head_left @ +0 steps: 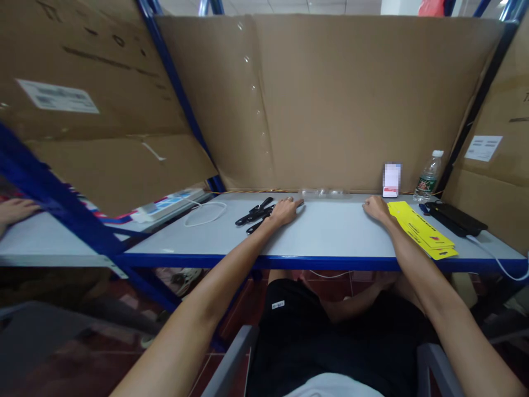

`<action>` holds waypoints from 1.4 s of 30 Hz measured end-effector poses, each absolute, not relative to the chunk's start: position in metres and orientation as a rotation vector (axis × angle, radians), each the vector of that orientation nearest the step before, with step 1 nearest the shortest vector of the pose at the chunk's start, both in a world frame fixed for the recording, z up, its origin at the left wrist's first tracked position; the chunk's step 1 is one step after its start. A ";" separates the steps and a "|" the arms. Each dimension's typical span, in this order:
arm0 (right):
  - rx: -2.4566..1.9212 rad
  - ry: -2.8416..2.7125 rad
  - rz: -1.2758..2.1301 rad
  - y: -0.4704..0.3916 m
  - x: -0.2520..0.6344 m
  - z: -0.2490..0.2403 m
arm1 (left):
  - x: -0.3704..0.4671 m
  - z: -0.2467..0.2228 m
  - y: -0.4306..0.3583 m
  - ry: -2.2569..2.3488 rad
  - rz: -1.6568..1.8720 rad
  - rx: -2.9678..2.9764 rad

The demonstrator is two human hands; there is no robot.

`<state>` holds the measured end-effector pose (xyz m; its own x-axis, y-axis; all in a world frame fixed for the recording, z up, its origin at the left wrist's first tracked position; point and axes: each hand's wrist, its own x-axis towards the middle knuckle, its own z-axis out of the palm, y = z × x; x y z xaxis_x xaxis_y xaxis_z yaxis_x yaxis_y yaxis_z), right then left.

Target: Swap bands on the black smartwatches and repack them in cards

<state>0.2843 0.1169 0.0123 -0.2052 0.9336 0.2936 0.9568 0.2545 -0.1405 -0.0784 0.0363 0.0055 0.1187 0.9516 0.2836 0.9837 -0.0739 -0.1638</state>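
My left hand (285, 211) lies palm down on the grey-white tabletop, fingers stretched toward the right. It is beside and partly over a small pile of black, slim handled items (257, 212), whose kind I cannot make out. A dark tip shows by its fingertips; whether it belongs to one of these items is unclear. My right hand (375, 207) rests on the table with its fingers curled in, and nothing shows in it. Just right of that hand and under the forearm are yellow printed cards (425, 229). A clear plastic strip (324, 193) lies at the back, between the hands.
A phone (391, 180) leans upright at the back, near a water bottle (428, 176). A black case (457, 218) with a white cable sits at the right. A power strip (173, 204) is at the left. Cardboard walls surround the table; another person's hand (16, 211) shows far left.
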 end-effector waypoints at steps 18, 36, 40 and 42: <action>-1.762 -2.209 -0.073 0.107 0.281 0.018 | -0.026 0.014 0.109 -1.951 -0.170 -2.033; -1.674 -2.223 -0.056 0.108 0.276 0.015 | 0.013 0.040 0.159 -1.875 -0.195 -2.248; -1.695 -2.212 -0.051 0.108 0.276 0.015 | 0.014 0.041 0.160 -1.856 -0.162 -2.265; -1.697 -2.208 -0.053 0.107 0.276 0.015 | 0.011 0.042 0.163 -1.864 -0.135 -2.298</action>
<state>0.2763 0.1075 0.0147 -0.2182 0.9291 0.2985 0.9423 0.2802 -0.1831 0.0107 0.1628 0.0417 0.2106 0.9604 0.1824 0.9766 -0.1986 -0.0819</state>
